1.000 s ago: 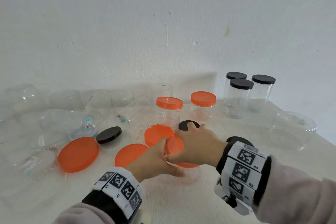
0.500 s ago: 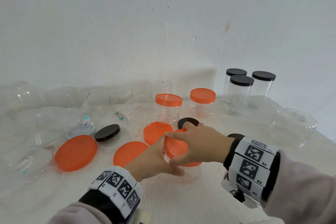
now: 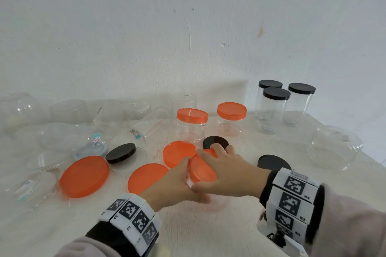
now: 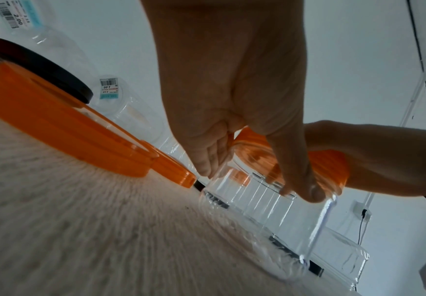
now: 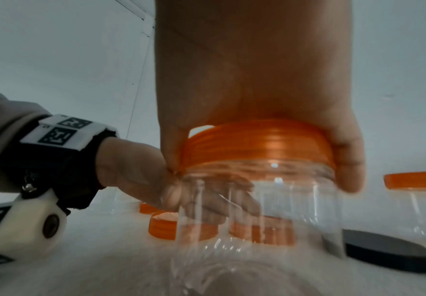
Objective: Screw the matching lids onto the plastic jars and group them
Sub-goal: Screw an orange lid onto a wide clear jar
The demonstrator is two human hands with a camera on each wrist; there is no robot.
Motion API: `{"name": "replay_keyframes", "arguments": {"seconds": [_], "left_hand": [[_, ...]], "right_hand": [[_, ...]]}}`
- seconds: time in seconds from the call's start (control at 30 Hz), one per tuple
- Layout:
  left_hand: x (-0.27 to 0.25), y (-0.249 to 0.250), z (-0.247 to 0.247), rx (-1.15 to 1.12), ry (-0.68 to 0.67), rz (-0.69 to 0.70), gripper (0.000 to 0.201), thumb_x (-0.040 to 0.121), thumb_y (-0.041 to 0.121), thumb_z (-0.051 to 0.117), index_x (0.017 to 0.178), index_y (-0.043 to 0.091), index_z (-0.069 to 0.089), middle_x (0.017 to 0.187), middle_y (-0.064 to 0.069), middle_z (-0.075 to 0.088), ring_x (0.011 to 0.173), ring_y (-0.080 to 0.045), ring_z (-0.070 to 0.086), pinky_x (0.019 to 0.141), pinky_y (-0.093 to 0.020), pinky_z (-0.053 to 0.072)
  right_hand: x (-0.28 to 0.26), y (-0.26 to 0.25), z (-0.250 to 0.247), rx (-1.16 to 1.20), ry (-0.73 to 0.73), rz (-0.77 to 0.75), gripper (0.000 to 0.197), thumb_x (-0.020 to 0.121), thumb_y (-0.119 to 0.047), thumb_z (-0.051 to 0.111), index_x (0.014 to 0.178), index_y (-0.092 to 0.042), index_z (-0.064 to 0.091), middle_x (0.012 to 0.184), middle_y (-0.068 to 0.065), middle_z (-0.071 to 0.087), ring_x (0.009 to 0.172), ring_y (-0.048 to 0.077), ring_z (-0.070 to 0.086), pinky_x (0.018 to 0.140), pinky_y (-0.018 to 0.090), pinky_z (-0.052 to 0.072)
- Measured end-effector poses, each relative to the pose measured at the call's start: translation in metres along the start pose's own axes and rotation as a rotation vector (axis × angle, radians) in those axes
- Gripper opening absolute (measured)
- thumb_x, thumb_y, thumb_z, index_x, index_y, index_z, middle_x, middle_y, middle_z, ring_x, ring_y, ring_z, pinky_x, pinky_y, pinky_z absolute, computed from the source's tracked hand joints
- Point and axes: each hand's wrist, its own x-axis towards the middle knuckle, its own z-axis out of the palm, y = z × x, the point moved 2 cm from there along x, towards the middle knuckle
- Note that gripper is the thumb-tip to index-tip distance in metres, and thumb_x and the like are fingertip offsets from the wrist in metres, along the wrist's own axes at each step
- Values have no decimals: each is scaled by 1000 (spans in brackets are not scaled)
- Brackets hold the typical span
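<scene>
My white table (image 3: 229, 227) carries three black-lidded jars (image 3: 276, 108) at its far right corner and two orange-lidded jars (image 3: 192, 125) toward the far edge's middle. Loose orange lids (image 3: 84, 175) and black lids (image 3: 216, 142) lie flat mid-table; clear open jars (image 3: 69, 135) crowd the left side, some lying down.

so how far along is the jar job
Done: three black-lidded jars grouped far right, two orange-lidded jars mid-table. In hand: left hand holds a clear jar while right hand grips its orange lid. Left: loose orange lids, black lids, open jars.
</scene>
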Motion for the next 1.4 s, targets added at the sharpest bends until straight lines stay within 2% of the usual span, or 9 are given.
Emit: {"name": "replay_keyframes", "arguments": {"seconds": [0.2, 0.5, 0.63, 0.77, 0.9, 1.0, 1.07, 1.23, 1.4], "left_hand": [[-2, 1, 0, -11, 18, -2, 82, 60, 29, 92, 114, 54, 35, 115, 29, 59, 102, 17, 55, 76, -5, 46], [-7, 7, -2, 20, -65, -45, 119, 51, 45, 92, 133, 68, 9, 138, 22, 43, 123, -4, 52, 109, -30, 40], [-7, 15, -7, 47, -60, -19, 127, 40, 56, 92, 132, 71, 7, 144, 29, 25, 128, -3, 46, 110, -31, 39], [-1, 21, -6, 148, -31, 14, 121, 44, 60, 89, 136, 65, 12, 142, 34, 24, 125, 6, 42, 102, -19, 41], [15, 31, -1, 179, 15, 45, 117, 46, 59, 88, 140, 55, 19, 137, 36, 29, 125, 12, 36, 103, -19, 40], [37, 42, 4, 163, 60, 94, 108, 45, 61, 87, 133, 55, 23, 133, 41, 32, 121, 22, 35, 95, -4, 35], [55, 52, 10, 163, 86, 118, 104, 45, 63, 86, 130, 57, 26, 129, 44, 35, 121, 23, 35, 94, -2, 33], [111, 75, 29, 207, 134, 131, 118, 51, 58, 84, 147, 39, 19, 145, 16, 31, 132, -4, 34, 112, -34, 32], [159, 89, 47, 246, 186, 136, 113, 61, 49, 86, 149, 29, 17, 140, 12, 28, 121, -1, 30, 97, -23, 29]], "right_hand": [[-2, 0, 2, 68, 39, -13, 92, 79, -75, 50, 152, -32, 14, 149, 3, 22, 125, 32, 27, 101, 40, 33], [-11, 51, -12, 390, -36, -125, 84, 84, -68, 56, 151, -45, 11, 150, -19, 17, 136, 9, 17, 111, 33, 25], [-21, 118, -34, 325, 145, 47, 79, 85, -62, 57, 151, -34, 24, 152, -11, 26, 139, 11, 20, 114, 34, 22], [-33, 200, -50, 201, 307, 368, 70, 89, -48, 62, 148, -23, 35, 152, 5, 31, 140, 25, 21, 113, 43, 24], [-47, 268, -54, 151, 340, 692, 78, 84, -60, 61, 147, -22, 36, 152, 13, 29, 140, 35, 20, 112, 53, 25], [-54, 299, -48, 163, 261, 857, 90, 76, -74, 59, 148, -28, 31, 153, 12, 25, 139, 38, 21, 109, 55, 24], [-56, 311, -41, 252, 226, 898, 96, 73, -75, 60, 150, -29, 26, 150, 13, 25, 137, 41, 22, 107, 56, 27], [-54, 326, -33, 405, 163, 863, 107, 69, -75, 65, 153, -29, 17, 150, 14, 24, 138, 44, 26, 110, 55, 30], [-54, 332, -31, 382, 76, 817, 117, 63, -73, 72, 153, -33, 10, 144, 9, 24, 128, 39, 36, 101, 53, 43]]}}
